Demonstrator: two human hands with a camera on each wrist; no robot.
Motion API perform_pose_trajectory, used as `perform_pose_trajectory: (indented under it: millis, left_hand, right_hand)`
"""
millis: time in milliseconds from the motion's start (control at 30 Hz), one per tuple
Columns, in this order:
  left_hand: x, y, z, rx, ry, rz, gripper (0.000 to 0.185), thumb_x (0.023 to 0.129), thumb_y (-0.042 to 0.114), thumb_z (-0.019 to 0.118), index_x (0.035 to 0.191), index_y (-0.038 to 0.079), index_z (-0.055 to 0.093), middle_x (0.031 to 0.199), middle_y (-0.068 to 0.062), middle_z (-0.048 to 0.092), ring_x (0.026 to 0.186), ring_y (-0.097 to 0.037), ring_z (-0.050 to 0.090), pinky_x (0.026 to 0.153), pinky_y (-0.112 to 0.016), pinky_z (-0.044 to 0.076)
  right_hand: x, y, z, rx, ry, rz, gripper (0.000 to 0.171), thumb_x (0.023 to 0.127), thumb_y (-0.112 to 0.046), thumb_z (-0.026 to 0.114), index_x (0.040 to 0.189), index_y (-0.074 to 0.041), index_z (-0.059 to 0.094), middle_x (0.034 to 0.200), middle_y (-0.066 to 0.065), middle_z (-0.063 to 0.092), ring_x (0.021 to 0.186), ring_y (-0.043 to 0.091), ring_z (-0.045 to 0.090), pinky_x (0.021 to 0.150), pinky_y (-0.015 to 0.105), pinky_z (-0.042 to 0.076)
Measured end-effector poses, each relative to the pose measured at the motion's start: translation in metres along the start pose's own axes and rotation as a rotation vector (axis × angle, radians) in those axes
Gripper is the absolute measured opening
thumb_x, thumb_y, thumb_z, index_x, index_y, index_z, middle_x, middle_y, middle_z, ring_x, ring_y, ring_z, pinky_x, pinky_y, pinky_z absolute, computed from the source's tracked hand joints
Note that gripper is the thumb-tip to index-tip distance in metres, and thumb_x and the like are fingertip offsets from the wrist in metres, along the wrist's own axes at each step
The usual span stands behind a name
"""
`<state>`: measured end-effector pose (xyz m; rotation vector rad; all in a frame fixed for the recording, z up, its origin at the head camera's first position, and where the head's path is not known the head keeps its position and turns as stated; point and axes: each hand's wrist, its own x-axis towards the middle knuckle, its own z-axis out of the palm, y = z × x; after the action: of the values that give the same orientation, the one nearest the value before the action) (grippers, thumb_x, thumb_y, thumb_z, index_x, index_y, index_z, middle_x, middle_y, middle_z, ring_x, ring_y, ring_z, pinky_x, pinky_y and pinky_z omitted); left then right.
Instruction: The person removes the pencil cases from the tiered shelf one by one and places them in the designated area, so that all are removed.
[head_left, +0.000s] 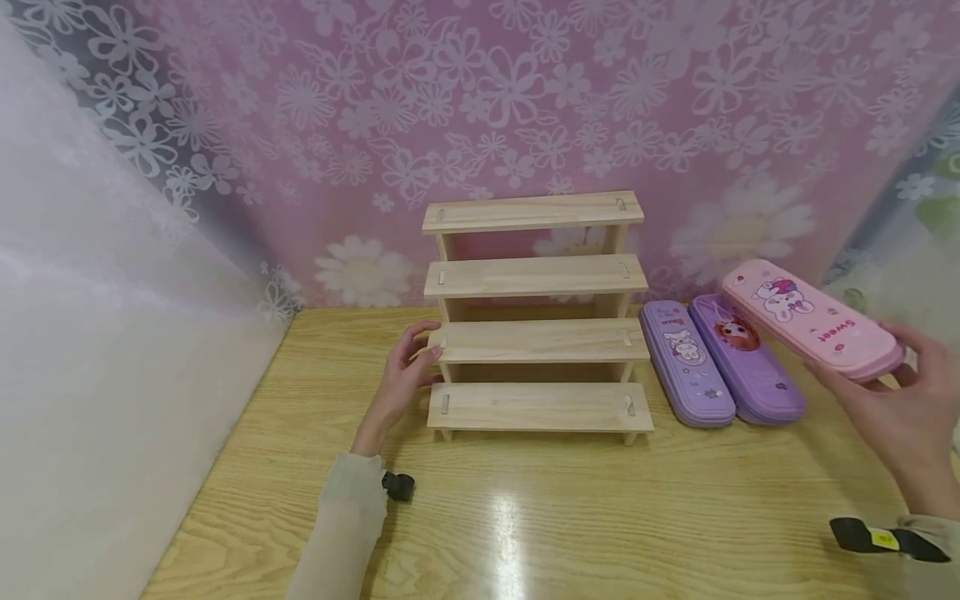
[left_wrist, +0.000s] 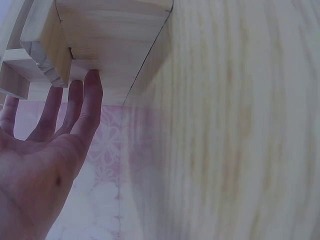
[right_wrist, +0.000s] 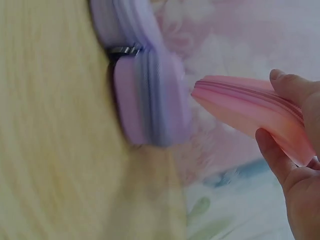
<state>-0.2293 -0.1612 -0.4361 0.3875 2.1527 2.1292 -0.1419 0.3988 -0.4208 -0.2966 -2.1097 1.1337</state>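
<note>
A wooden display rack (head_left: 536, 342) with stepped tiers stands on the table. My left hand (head_left: 401, 371) holds its left end at the second tier from the bottom. In the left wrist view, the fingers (left_wrist: 89, 112) reach up to the rack's end, partly behind a board. My right hand (head_left: 903, 400) grips the near end of a pink pencil case (head_left: 810, 321) with a bunny and "Sweet" on its lid, raised and tilted. In the right wrist view, thumb and fingers pinch it from both sides. Beneath it, a purple pencil case (head_left: 761, 375) lies partly covered.
A lilac pencil case (head_left: 686, 362) lies between the rack and the purple case. Pink floral cloth (head_left: 517, 108) hangs behind the wood-grain table (head_left: 480, 508). Pale cloth (head_left: 112, 333) stands at the left side, and more floral cloth (head_left: 930, 208) at the right.
</note>
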Motion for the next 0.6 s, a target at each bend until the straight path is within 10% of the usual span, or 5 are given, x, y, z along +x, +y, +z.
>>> perform_pose_trajectory:
  millis: [267, 600]
  left_hand:
    - [0.005, -0.014, -0.002, 0.013, 0.023, 0.011, 0.045, 0.096, 0.027, 0.057, 0.137, 0.015, 0.043, 0.125, -0.011, 0.052, 0.106, -0.023, 0.059, 0.08, -0.053, 0.056]
    - [0.006, -0.016, -0.002, 0.003, 0.025, 0.017, 0.044, 0.095, 0.027, 0.057, 0.136, 0.016, 0.044, 0.125, -0.013, 0.052, 0.105, -0.025, 0.06, 0.079, -0.052, 0.056]
  right_hand:
    - [0.001, 0.022, -0.01, -0.231, -0.084, 0.346, 0.086, 0.077, -0.03, 0.078, 0.145, -0.035, 0.025, 0.13, -0.021, 0.035, 0.084, -0.014, 0.036, 0.057, -0.002, 0.035]
    - [0.001, 0.036, -0.019, -0.345, -0.198, 0.228, 0.089, 0.078, -0.034, 0.075, 0.146, -0.001, 0.028, 0.123, 0.024, 0.043, 0.074, -0.008, 0.032, 0.046, 0.008, 0.033]
